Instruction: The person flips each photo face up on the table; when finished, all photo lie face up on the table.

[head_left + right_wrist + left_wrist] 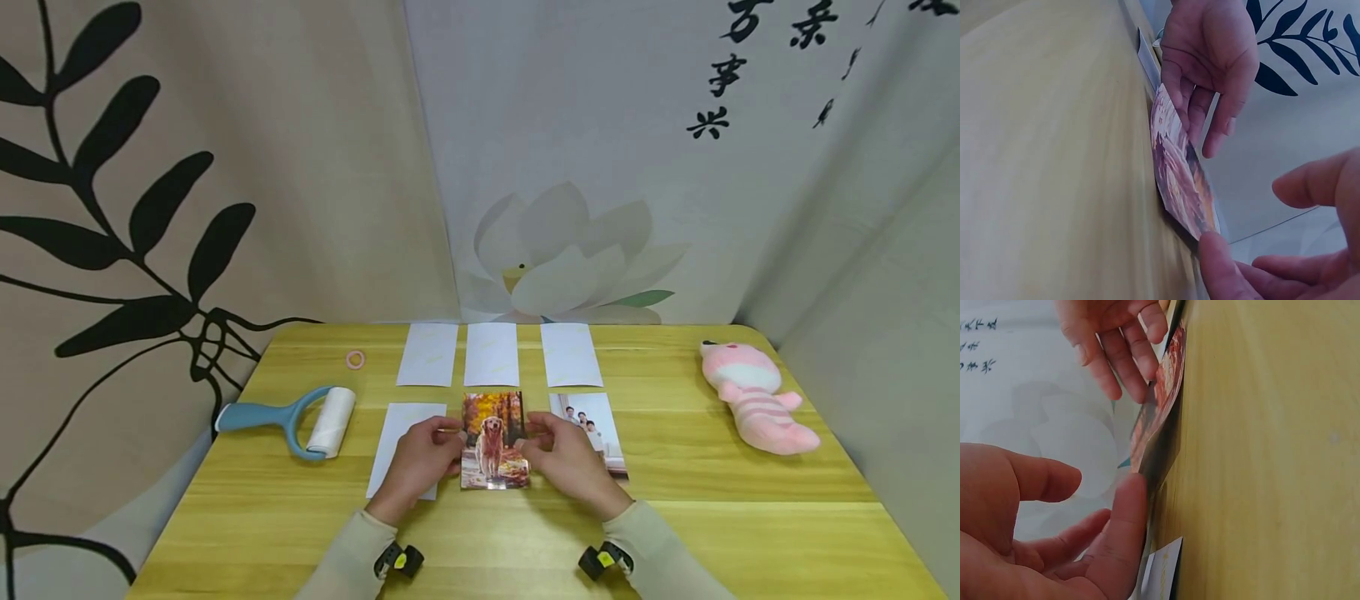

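L-hand (420, 457) | R-hand (567, 458) | touch dog pic (492, 442) edges | gap to fam pic (604, 427)

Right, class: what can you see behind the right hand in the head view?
The group photo, its top and right side showing. The right hand covers the photo's lower left, so what it shows there is hidden.

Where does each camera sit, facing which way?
Head: worn on the head, facing forward and down at the table and dog photo; left hand, right hand, sleeves show.
Left wrist: worn there, looking across the dog photo toward the right hand; left hand near.
Right wrist: worn there, looking back across it toward the left hand; right hand near.
Shared: both wrist views show the dog photo and both hands.
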A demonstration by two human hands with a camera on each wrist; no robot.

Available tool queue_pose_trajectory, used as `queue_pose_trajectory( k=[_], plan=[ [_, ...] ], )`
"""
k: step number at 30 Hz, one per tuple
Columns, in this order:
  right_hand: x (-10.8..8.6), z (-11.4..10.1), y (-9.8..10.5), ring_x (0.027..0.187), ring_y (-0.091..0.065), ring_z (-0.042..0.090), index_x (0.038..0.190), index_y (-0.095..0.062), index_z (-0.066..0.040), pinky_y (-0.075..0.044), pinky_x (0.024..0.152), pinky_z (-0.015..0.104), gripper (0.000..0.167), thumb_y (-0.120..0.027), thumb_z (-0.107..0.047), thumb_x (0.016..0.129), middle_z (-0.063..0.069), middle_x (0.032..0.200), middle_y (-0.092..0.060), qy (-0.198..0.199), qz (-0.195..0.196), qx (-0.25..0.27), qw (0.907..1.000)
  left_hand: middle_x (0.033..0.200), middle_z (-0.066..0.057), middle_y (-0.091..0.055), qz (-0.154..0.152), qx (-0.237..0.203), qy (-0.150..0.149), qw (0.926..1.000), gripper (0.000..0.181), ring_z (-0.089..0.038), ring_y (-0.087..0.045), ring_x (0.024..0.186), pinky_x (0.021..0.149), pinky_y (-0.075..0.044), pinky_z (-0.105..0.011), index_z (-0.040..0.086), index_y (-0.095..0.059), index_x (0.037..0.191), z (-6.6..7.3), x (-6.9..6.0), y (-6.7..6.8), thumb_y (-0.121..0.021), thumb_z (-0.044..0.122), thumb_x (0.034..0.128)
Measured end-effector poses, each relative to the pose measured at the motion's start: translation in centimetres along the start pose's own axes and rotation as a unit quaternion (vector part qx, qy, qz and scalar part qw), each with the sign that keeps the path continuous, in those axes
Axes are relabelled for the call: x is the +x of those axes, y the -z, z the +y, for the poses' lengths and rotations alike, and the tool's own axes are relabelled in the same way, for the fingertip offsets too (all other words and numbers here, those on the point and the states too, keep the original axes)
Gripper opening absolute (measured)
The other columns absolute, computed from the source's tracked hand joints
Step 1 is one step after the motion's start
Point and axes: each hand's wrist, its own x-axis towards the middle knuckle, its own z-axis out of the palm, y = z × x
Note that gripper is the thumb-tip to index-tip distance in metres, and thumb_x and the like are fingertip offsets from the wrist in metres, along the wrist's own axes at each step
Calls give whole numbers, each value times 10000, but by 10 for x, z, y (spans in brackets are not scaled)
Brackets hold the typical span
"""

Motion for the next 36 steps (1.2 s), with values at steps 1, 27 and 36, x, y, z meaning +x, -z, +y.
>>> queue_pose_trajectory(
  k=[1,27,36],
  plan=[
    [0,0,0,1104,-716,239,1463,-581,-1,-604,964,441,598,-765,-241,947,137,1337,-712,-11,-32,-7,10000,1135,-150,-748,-19,46,-14,10000,339,-195,-738,756,710,-652,-358,33,-686,1323,0,-1,0,-663,207,1033],
    [-1,-6,-2,1031,-701,165,1425,-613,-57,-596,900,385,553,-780,-271,943,110,1321,-705,137,-181,-291,9993,1190,-145,-719,52,58,-10,10000,474,-222,-747,820,716,-639,-367,23,-591,1423,1,-5,6,-681,249,1016],
    [3,-18,-16,1016,-695,174,1353,-642,-21,-583,836,303,459,-754,-243,966,129,1226,-719,567,-575,-152,9966,1167,-133,-716,366,370,-127,9986,408,-219,-733,991,770,-632,-343,24,-626,1377,-2,-14,24,-687,234,1033]
  ],
)
